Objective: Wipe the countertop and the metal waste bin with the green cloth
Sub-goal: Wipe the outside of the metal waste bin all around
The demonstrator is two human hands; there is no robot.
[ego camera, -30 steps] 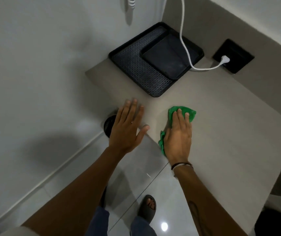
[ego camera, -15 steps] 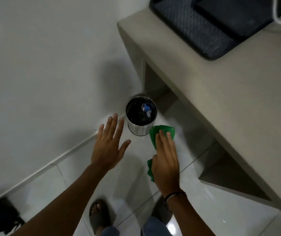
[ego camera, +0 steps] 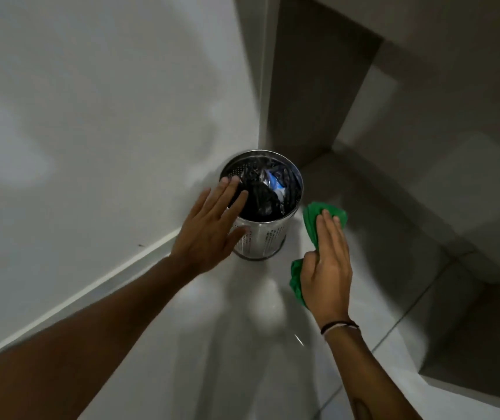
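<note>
Right grip (ego camera: 326, 265) presses green cloth (ego camera: 312, 225) just beside metal bin (ego camera: 268, 234).

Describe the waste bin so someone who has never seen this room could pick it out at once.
Look at the pale tiled floor where it meets the white wall, beside the beige cabinet's recess. There stands the metal waste bin, between the left hand and the green cloth. It is the only shiny perforated cylinder, lined with a black bag of rubbish.

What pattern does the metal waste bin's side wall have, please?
Rows of small punched holes in shiny silver metal waste bin, head view.
</note>
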